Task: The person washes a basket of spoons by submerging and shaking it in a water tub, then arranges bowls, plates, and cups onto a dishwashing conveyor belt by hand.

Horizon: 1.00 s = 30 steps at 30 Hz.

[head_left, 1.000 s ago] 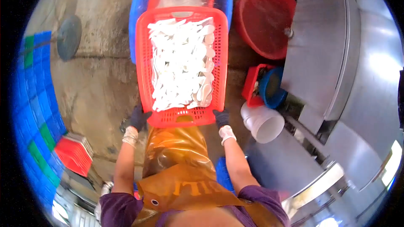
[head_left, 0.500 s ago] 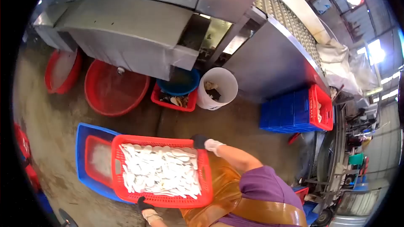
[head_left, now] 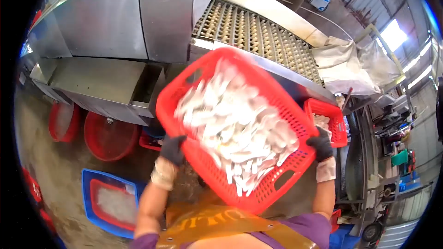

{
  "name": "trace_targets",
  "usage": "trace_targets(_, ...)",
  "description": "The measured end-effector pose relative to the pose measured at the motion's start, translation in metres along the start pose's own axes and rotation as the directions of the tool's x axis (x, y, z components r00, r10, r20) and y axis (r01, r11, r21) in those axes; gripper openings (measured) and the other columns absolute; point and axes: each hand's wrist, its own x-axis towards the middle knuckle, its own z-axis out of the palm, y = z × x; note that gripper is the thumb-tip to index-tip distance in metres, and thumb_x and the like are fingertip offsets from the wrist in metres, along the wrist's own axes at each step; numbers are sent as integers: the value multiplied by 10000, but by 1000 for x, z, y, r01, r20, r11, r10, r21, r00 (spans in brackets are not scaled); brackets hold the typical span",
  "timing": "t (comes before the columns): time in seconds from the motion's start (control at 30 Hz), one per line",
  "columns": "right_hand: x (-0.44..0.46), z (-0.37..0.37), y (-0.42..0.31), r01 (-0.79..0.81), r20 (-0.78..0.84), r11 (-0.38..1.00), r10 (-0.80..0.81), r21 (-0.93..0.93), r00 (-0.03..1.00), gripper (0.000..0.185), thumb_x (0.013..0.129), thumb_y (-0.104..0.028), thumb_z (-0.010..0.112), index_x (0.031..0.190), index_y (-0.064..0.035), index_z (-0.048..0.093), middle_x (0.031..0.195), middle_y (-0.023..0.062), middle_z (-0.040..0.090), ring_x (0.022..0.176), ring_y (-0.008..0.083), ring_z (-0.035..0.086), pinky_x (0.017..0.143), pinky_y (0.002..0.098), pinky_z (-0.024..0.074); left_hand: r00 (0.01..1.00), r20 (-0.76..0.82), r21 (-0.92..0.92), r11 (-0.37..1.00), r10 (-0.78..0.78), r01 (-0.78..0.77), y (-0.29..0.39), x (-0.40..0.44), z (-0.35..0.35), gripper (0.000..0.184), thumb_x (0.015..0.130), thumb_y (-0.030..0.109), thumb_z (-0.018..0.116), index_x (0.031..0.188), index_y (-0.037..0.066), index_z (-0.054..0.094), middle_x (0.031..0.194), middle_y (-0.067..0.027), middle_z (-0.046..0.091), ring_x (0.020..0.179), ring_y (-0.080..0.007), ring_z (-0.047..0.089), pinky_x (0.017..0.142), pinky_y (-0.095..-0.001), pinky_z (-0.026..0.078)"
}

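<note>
A red perforated plastic basket [head_left: 207,173], heaped with white spoons [head_left: 240,120], is held up in front of me at a slant. My left hand [head_left: 173,150], in a dark glove, is closed on the basket's near left side. My right hand [head_left: 320,144], gloved the same way, grips its right side. Both sets of fingers are partly hidden by gloves and rim. Behind the raised basket runs a conveyor [head_left: 258,37] with rows of pale pegs, on the steel machine [head_left: 170,14].
A red basket with white pieces [head_left: 339,127] stands right of mine. On the floor at left are a blue tub [head_left: 90,198] holding a red tub with whitish content, and red basins [head_left: 110,143]. A white sheet [head_left: 341,64] drapes the conveyor's right end.
The basket of spoons has risen from above the blue tub, moved right and turned toward the conveyor. Both hands have travelled with it, and my view has swung right.
</note>
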Motion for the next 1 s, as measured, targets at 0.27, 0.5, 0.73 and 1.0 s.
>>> trace_targets(0.27, 106, -28, -2, 654, 199, 311, -787, -690, 584, 220, 648, -106, 618, 861, -51, 617, 854, 137, 626, 814, 292, 615, 741, 383, 510, 990, 80, 161, 982, -116, 102, 149, 266, 128, 345, 726, 72, 620, 1042, -44, 544, 874, -117, 604, 734, -230, 596, 668, -344, 500)
trace_targets(0.5, 271, 42, 3, 636, 259, 358, -696, -684, 669, 229, 602, -108, 668, 828, -94, 634, 813, 176, 616, 781, 337, 586, 730, 422, 471, 596, 128, 986, -37, 793, -163, 123, 351, 41, 845, 708, 463, 689, 1311, -11, 333, 1297, -266, 384, 1210, -385, 356, 998, -475, 275)
trace_targets(0.73, 414, 83, -69, 693, 416, 338, -605, -638, 678, 214, 651, -46, 587, 861, -67, 621, 746, 170, 620, 741, 339, 610, 695, 391, 497, 642, -42, 948, -172, 766, 267, 200, 375, 64, 1166, 647, 568, 665, 1355, -127, 51, 1378, -404, 54, 1278, -563, 35, 981, -660, 98)
trace_targets(1.0, 525, 201, -92, -207, 337, 729, -35, 653, 941, 317, 839, -315, 570, 1013, -50, 596, 891, 90, 612, 828, 229, 545, 807, 359, 436, 991, 76, 982, -180, 108, -56, 185, 314, 47, 254, 790, 271, 542, 920, 91, 666, 940, -87, 659, 843, -248, 642, 742, -358, 510)
